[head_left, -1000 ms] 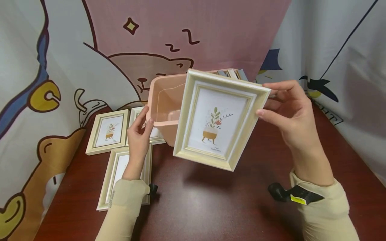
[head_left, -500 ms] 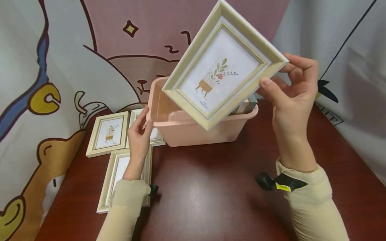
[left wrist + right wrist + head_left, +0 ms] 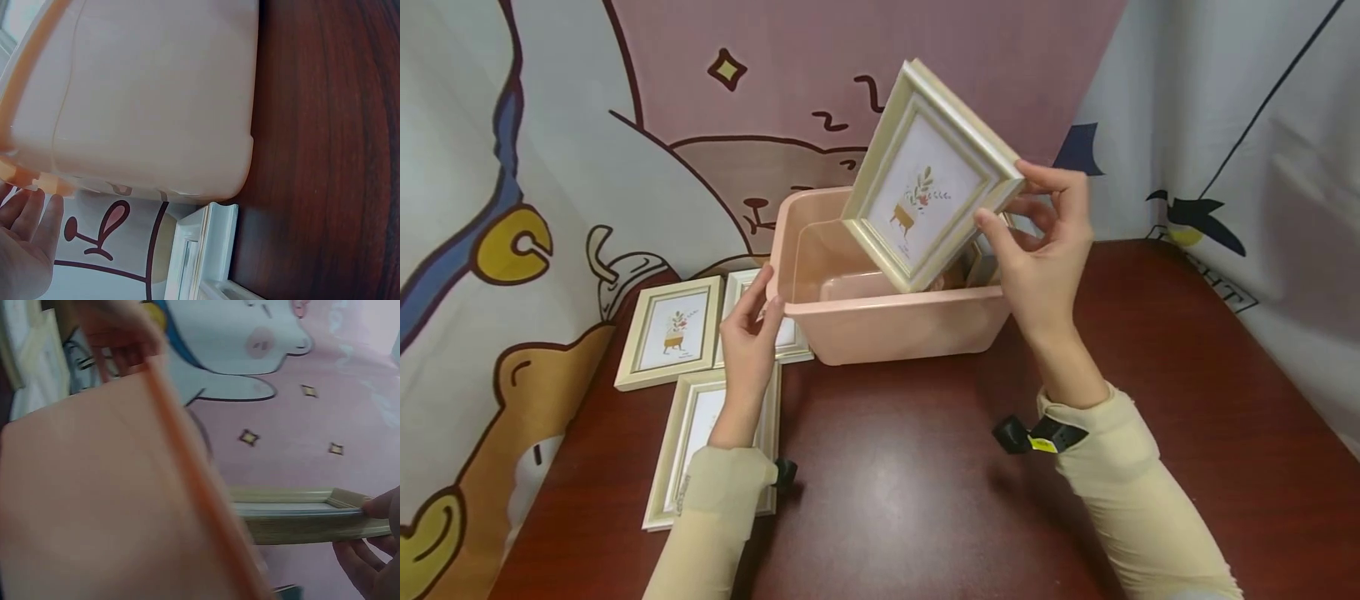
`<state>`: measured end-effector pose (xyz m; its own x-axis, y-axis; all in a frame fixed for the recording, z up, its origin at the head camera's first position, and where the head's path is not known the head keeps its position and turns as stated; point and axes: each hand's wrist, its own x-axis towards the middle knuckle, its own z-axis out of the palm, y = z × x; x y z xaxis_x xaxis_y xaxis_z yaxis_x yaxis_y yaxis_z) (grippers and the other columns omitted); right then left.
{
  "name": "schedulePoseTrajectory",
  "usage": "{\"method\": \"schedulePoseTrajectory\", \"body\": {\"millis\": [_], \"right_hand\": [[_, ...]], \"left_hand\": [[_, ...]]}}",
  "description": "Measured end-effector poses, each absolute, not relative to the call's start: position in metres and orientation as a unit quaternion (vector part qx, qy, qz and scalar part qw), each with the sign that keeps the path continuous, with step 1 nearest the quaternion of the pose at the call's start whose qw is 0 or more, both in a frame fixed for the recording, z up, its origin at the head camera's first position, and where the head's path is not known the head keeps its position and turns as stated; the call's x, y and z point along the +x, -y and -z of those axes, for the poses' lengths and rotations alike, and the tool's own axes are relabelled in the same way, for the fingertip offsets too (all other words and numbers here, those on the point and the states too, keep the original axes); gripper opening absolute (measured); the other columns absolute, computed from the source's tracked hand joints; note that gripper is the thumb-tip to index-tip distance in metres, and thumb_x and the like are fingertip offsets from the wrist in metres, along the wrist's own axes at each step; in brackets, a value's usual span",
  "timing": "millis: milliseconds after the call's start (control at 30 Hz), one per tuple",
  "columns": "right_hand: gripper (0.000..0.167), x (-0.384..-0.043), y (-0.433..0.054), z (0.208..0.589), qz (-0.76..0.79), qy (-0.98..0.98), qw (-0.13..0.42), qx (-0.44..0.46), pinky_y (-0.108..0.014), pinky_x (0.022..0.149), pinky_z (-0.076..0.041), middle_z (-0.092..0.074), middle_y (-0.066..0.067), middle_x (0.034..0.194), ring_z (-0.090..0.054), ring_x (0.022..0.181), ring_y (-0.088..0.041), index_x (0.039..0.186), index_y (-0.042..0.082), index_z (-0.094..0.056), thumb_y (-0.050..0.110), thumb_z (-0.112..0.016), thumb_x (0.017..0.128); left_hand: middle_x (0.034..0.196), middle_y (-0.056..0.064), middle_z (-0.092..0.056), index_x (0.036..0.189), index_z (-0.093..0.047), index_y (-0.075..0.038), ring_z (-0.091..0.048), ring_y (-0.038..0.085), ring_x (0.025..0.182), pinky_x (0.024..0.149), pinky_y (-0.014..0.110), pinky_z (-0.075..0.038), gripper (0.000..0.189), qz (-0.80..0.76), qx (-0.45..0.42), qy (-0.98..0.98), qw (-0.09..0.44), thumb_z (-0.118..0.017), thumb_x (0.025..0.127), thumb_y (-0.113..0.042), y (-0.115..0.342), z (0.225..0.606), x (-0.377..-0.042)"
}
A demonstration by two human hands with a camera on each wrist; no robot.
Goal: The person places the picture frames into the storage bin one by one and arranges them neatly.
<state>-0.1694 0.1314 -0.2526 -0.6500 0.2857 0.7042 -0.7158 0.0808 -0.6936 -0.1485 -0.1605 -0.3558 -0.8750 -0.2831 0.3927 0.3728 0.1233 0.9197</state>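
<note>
My right hand [image 3: 1051, 242] pinches a cream picture frame [image 3: 917, 187] by its right edge, thumb in front and fingers behind. Tilted over the pink plastic bin [image 3: 895, 329], the frame shows a print of a potted plant; its lower corner overlaps the bin's opening in the head view. With my left hand [image 3: 748, 333] I grip the bin's left rim. Part of another frame [image 3: 983, 260] shows inside the bin at the right, mostly hidden. In the right wrist view the held picture frame [image 3: 300, 525] appears edge-on beyond the blurred bin wall [image 3: 106, 500].
Left of the bin lie a cream frame [image 3: 672, 333], a white frame [image 3: 790, 342] partly behind my left hand, and a nearer frame [image 3: 670, 475] partly under my left forearm. All rest on the dark red-brown table [image 3: 887, 500]. A printed curtain [image 3: 985, 100] hangs behind.
My right hand first raised the picture frame and tilted it, then brought it lower and leftward over the bin. My left hand has stayed on the rim.
</note>
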Motion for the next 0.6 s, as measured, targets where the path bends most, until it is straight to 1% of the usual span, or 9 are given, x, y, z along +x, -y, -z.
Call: {"method": "schedulePoseTrajectory", "body": {"millis": [100, 200, 300, 367, 433, 533, 600], "right_hand": [[0.044, -0.170, -0.127, 0.266, -0.605, 0.681, 0.375, 0.172, -0.014, 0.068, -0.059, -0.063, 0.005, 0.109, -0.068, 0.085, -0.011, 0.121, -0.002, -0.061, 0.000, -0.079, 0.081], [0.042, -0.170, -0.124, 0.278, -0.548, 0.727, 0.372, 0.181, -0.013, 0.072, -0.059, -0.067, -0.004, 0.115, -0.069, 0.088, -0.013, 0.120, -0.004, -0.061, 0.004, -0.079, 0.083], [0.040, -0.170, -0.121, 0.287, -0.489, 0.767, 0.366, 0.196, -0.022, 0.072, -0.062, -0.066, -0.012, 0.117, -0.070, 0.091, -0.020, 0.119, -0.003, -0.061, 0.007, -0.079, 0.084], [0.040, -0.169, -0.121, 0.292, -0.459, 0.785, 0.361, 0.208, -0.031, 0.071, -0.063, -0.066, -0.017, 0.115, -0.070, 0.092, -0.025, 0.119, -0.003, -0.061, 0.007, -0.079, 0.084], [0.040, -0.169, -0.120, 0.296, -0.431, 0.800, 0.357, 0.214, -0.037, 0.069, -0.064, -0.064, -0.018, 0.111, -0.070, 0.092, -0.027, 0.118, -0.002, -0.061, 0.007, -0.079, 0.084], [0.038, -0.168, -0.120, 0.302, -0.396, 0.816, 0.356, 0.225, -0.038, 0.069, -0.064, -0.064, -0.019, 0.106, -0.070, 0.090, -0.027, 0.116, -0.003, -0.061, 0.008, -0.078, 0.084], [0.036, -0.168, -0.120, 0.304, -0.361, 0.829, 0.360, 0.229, -0.036, 0.067, -0.064, -0.065, -0.017, 0.100, -0.071, 0.085, -0.026, 0.114, -0.002, -0.061, 0.011, -0.078, 0.084]], "left_hand": [[0.148, 0.010, -0.055, 0.140, -0.056, -0.003, -0.055, 0.022, 0.135, 0.097, 0.016, -0.053, 0.043, 0.663, -0.033, 0.706, 0.249, -0.059, 0.097, -0.005, 0.161, 0.356, -0.148], [0.148, 0.009, -0.054, 0.140, -0.056, -0.004, -0.055, 0.022, 0.134, 0.097, 0.016, -0.054, 0.043, 0.663, -0.035, 0.706, 0.247, -0.059, 0.097, -0.007, 0.161, 0.356, -0.148], [0.148, 0.009, -0.055, 0.140, -0.056, -0.004, -0.055, 0.023, 0.134, 0.097, 0.016, -0.053, 0.043, 0.664, -0.035, 0.705, 0.247, -0.059, 0.097, -0.008, 0.161, 0.355, -0.147], [0.148, 0.009, -0.055, 0.140, -0.056, -0.004, -0.055, 0.024, 0.134, 0.097, 0.016, -0.053, 0.043, 0.665, -0.034, 0.704, 0.247, -0.059, 0.097, -0.008, 0.161, 0.354, -0.147], [0.148, 0.010, -0.055, 0.140, -0.057, -0.004, -0.055, 0.024, 0.134, 0.097, 0.016, -0.053, 0.043, 0.665, -0.032, 0.705, 0.247, -0.059, 0.097, -0.008, 0.160, 0.354, -0.147], [0.148, 0.010, -0.055, 0.140, -0.057, -0.003, -0.055, 0.025, 0.135, 0.097, 0.016, -0.053, 0.043, 0.663, -0.030, 0.706, 0.247, -0.059, 0.097, -0.007, 0.159, 0.353, -0.146], [0.148, 0.010, -0.055, 0.139, -0.057, -0.003, -0.054, 0.025, 0.135, 0.097, 0.016, -0.053, 0.043, 0.662, -0.029, 0.707, 0.247, -0.059, 0.097, -0.007, 0.159, 0.353, -0.147]]}}
